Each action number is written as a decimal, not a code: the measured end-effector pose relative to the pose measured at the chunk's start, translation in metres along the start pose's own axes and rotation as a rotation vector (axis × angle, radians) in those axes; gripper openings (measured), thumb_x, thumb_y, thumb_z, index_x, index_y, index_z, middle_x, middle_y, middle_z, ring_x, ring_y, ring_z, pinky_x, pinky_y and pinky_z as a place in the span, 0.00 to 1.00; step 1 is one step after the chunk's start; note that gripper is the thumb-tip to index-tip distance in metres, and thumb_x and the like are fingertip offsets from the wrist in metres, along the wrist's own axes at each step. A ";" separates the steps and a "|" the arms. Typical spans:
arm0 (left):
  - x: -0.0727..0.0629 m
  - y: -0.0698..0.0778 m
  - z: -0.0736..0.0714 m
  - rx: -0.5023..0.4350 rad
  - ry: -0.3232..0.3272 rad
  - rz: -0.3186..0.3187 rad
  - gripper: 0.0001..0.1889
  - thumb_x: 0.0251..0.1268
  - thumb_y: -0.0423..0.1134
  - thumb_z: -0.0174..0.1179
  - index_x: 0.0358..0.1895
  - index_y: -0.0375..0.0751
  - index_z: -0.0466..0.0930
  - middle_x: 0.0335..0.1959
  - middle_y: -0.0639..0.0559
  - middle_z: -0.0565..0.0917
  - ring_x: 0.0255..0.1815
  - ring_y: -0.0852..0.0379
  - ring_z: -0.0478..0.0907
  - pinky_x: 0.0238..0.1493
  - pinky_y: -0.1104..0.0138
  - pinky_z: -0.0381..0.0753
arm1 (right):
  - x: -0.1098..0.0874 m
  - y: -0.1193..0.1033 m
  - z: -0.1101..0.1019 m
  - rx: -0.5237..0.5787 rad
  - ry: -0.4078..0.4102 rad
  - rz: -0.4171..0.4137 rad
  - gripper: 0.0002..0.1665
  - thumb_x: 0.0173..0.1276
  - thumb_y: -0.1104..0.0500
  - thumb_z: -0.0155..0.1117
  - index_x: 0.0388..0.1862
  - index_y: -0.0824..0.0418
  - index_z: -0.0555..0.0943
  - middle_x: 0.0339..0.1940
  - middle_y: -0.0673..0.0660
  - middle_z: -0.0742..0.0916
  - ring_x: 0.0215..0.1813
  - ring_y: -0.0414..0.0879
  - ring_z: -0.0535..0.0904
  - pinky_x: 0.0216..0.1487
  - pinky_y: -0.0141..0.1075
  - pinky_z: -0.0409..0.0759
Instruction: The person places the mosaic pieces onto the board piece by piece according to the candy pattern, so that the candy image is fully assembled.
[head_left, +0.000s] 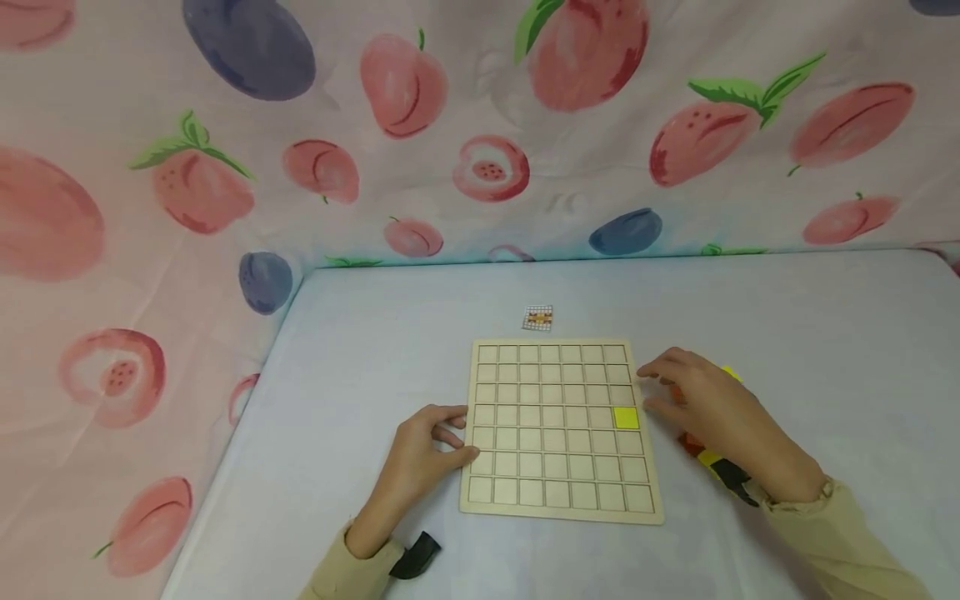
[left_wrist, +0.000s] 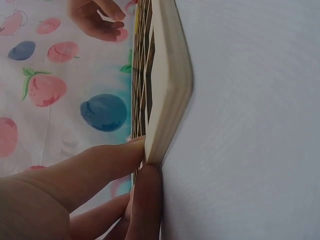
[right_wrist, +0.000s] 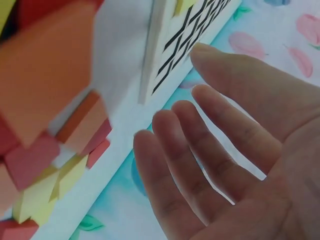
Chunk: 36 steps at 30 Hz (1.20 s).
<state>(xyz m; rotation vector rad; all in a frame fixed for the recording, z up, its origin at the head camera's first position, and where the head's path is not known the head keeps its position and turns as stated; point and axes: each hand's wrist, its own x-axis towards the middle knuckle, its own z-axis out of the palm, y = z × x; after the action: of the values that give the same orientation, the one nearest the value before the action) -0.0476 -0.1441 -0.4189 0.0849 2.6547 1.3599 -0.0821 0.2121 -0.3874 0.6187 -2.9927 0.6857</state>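
Observation:
A pale wooden grid board point(head_left: 555, 515) lies flat on the white table, divided into rows of square cells. One yellow square tile point(head_left: 626, 417) sits in a cell of its rightmost column. At the board's left edge, my left hand point(head_left: 427, 450) holds the rim between thumb and fingers; in the left wrist view its fingertips point(left_wrist: 148, 182) press against the board's edge point(left_wrist: 172, 95). My right hand point(head_left: 705, 404) hovers just right of the board with nothing in it, fingers apart and slightly bent. Beneath it, partly hidden, are coloured blocks point(right_wrist: 40, 160) in orange, red and yellow.
Behind the board lies a small card point(head_left: 537, 317) printed with a grid and an orange-brown pattern. Fruit-print cloth point(head_left: 558, 212) rises at the table's back and left. Black straps point(head_left: 416, 556) show at both wrists.

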 end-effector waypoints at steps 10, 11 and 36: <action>-0.001 0.001 -0.001 -0.008 -0.003 -0.025 0.27 0.49 0.30 0.75 0.57 0.35 0.81 0.43 0.49 0.83 0.35 0.60 0.81 0.35 0.70 0.77 | 0.011 0.021 -0.003 -0.028 -0.019 0.052 0.21 0.59 0.63 0.75 0.50 0.68 0.83 0.47 0.63 0.84 0.47 0.56 0.78 0.52 0.55 0.79; -0.001 0.001 -0.001 -0.008 -0.004 -0.026 0.27 0.49 0.30 0.75 0.57 0.35 0.81 0.43 0.49 0.83 0.35 0.60 0.81 0.35 0.70 0.77 | 0.013 0.023 -0.003 -0.030 -0.023 0.054 0.20 0.59 0.63 0.74 0.51 0.68 0.83 0.47 0.63 0.84 0.47 0.57 0.78 0.52 0.55 0.79; 0.001 -0.001 -0.002 -0.003 -0.007 -0.019 0.28 0.48 0.31 0.76 0.57 0.36 0.80 0.43 0.50 0.83 0.34 0.61 0.80 0.35 0.70 0.76 | 0.034 0.049 -0.002 -0.004 -0.121 0.161 0.14 0.66 0.70 0.65 0.49 0.74 0.81 0.44 0.67 0.84 0.46 0.62 0.79 0.52 0.59 0.77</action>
<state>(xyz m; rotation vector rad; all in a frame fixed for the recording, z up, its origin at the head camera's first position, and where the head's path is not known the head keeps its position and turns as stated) -0.0488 -0.1458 -0.4190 0.0633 2.6412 1.3547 -0.1318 0.2409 -0.4031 0.4375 -3.1823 0.6721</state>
